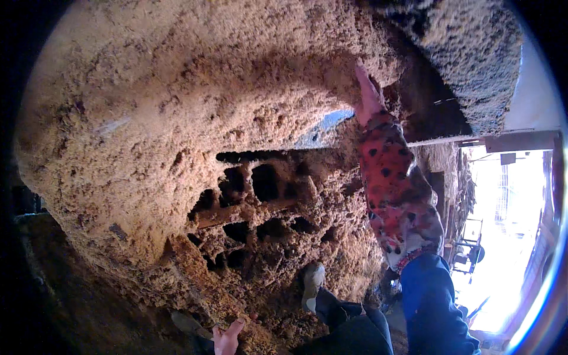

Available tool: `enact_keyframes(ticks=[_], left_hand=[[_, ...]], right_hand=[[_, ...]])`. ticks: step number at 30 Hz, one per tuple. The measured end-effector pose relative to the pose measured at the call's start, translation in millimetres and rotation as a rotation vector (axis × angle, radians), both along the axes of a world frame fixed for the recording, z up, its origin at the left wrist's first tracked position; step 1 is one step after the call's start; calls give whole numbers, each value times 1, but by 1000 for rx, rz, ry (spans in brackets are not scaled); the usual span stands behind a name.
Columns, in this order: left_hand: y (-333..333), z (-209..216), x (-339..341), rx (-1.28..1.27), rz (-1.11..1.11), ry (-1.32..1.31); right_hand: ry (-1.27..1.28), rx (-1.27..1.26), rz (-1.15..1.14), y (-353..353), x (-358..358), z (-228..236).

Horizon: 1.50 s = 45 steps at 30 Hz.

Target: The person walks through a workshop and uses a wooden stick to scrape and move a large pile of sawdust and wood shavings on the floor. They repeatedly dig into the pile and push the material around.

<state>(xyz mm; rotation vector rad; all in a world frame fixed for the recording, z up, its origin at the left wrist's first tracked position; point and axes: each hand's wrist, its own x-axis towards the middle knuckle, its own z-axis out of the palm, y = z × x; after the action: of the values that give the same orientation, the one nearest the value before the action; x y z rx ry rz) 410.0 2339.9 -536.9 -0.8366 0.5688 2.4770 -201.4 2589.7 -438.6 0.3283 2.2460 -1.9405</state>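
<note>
My right hand (368,89) reaches far up and presses against a large mass of loose brown fibrous material (148,89). Its fingers look stretched out, and their tips are partly lost against the fibre. A red sleeve cover with dark spots (387,171) wraps that forearm, below a blue upper sleeve (429,296). Low in the view, my left hand (227,339) is beside a strip of the same fibre, a finger and thumb showing apart with nothing visible between them. The rest of that hand is cut off by the lower edge.
A grate-like frame (248,213) with several dark openings, caked in fibre, lies in the middle. My shoe (313,284) rests on fibre below it. A blue-grey surface (331,121) shows beside my right wrist. At the right is a bright opening (503,219) with a dark metal stand (470,254).
</note>
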Motion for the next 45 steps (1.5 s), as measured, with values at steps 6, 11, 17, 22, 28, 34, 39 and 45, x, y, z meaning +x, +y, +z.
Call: enact_keyframes(ticks=[6,11,17,22,28,34,39,45], left_hand=[[4,25,-42,-273,-218,-217],[18,40,-57,-151,113,-395],[-2,67,-72,-208,19,-353],[-25,93,-88,-213,-28,-550],[-18,80,-74,-267,-147,-530],[-20,98,-90,-154,114,-591],[-10,78,-74,-166,135,-433],[5,51,-60,-371,36,-487]], right_hand=[[749,989,564,-7,-47,0],[321,454,670,-103,2,27],[517,860,727,-199,67,83],[882,1182,814,-288,83,93],[1074,1264,938,-365,125,44],[926,1626,1286,-251,110,-50],[686,1598,1157,-116,143,-96],[207,1598,1198,51,222,-159]])
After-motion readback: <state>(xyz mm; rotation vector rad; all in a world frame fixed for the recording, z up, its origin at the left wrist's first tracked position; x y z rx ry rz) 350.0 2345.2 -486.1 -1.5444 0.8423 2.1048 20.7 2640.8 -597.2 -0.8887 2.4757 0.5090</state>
